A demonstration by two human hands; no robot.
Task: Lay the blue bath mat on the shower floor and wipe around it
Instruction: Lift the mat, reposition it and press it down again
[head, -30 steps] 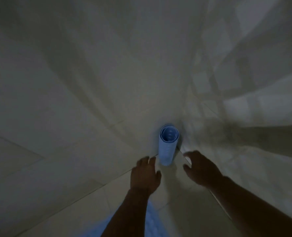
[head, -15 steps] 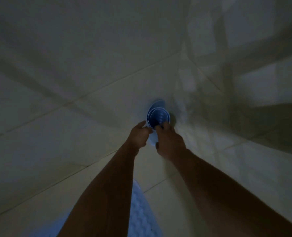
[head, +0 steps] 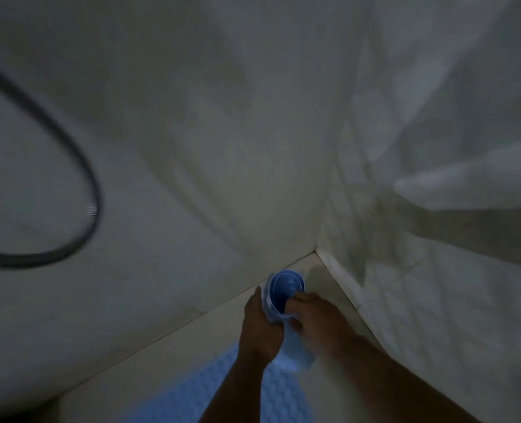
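— Right, where is the blue bath mat (head: pixel 285 290)?

— Rolled into a tube, standing near the corner where the two tiled walls (head: pixel 222 148) meet the shower floor (head: pixel 161 355). Its open end faces the camera, showing the coiled layers. A pale blue textured stretch (head: pixel 222 389) lies flat on the floor below the forearms; whether that joins the roll, I cannot tell.

— Left hand (head: pixel 260 325)?

— Against the left side of the roll, fingers curled round its outer layer, gripping it.

— Right hand (head: pixel 317 319)?

— On the right side. Fingers bent over the rim of the tube, thumb lower on the outside wall, so the rim is pinched between them. The picture is dim and blurred, so individual fingertips are not distinct.

— Anything else noted?

— A dark hose (head: pixel 79 166) loops across the left wall, well apart from the hands. A light shower curtain (head: pixel 451 132) hangs at the right, its lower folds near the floor edge.
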